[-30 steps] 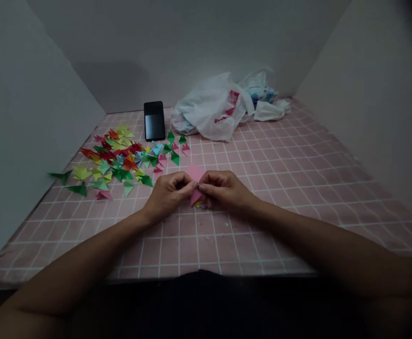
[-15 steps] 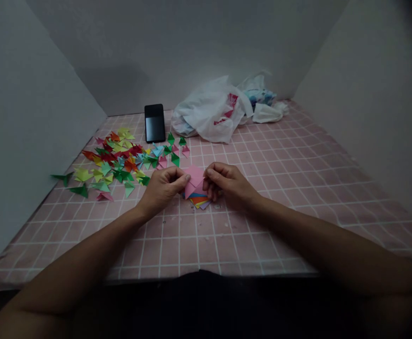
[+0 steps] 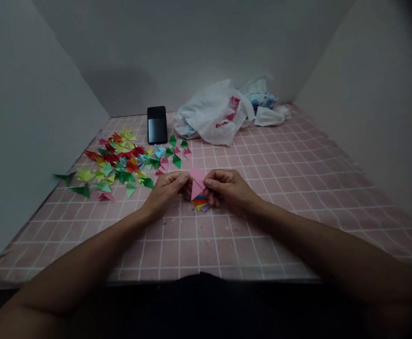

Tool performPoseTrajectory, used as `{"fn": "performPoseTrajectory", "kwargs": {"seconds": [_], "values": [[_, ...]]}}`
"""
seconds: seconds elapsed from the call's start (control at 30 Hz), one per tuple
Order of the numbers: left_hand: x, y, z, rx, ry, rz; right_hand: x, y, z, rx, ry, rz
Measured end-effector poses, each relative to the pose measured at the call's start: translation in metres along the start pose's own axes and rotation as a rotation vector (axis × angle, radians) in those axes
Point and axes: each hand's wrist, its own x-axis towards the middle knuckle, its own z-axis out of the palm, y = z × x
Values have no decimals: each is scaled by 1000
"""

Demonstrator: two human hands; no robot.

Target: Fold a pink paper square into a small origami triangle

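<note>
A partly folded piece of pink origami paper (image 3: 196,182) is held up between my hands, with a long pointed flap hanging at its lower left. My left hand (image 3: 168,189) is closed at the paper's left edge, thumb on top and fingers curled behind. On the right edge, my right hand (image 3: 229,189) pinches the paper between thumb and bent forefinger. Just below it lies a small fanned stack of coloured paper sheets (image 3: 201,204), showing blue, orange, yellow and lilac, partly covered by the pink piece.
Many folded paper pieces (image 3: 121,162) in green, yellow, red, blue and pink spread over the left of the checked tablecloth (image 3: 280,188). A black phone (image 3: 157,125) leans upright behind them. White plastic bags (image 3: 213,113) lie at the back against grey walls.
The pink paper has turned and looks narrower, its pointed flap now longer. My left hand has shifted slightly left on it. The whole view has moved a little.
</note>
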Motion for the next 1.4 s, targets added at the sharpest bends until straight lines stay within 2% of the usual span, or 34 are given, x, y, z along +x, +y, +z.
{"fn": "performPoseTrajectory", "kwargs": {"seconds": [0.2, 0.43, 0.63, 0.9, 1.13, 1.23, 1.4], "values": [[0, 1, 1, 69, 28, 30, -1, 1, 3, -31, 31, 2], [-2, 8, 6, 141, 110, 62, -2, 1, 4, 13, -14, 6], [-1, 5, 5, 143, 130, 60, -2, 3, 3, 53, -49, 31], [-3, 8, 6, 165, 107, 76, -3, 2, 3, -12, -42, 18], [-2, 7, 7, 98, 94, 21, -4, 0, 4, -52, -4, 11], [-2, 6, 6, 81, 118, 2, -5, 0, 5, -138, 11, -70], [-2, 5, 6, 59, 147, -15, -5, 0, 4, -466, 22, -385]]}}
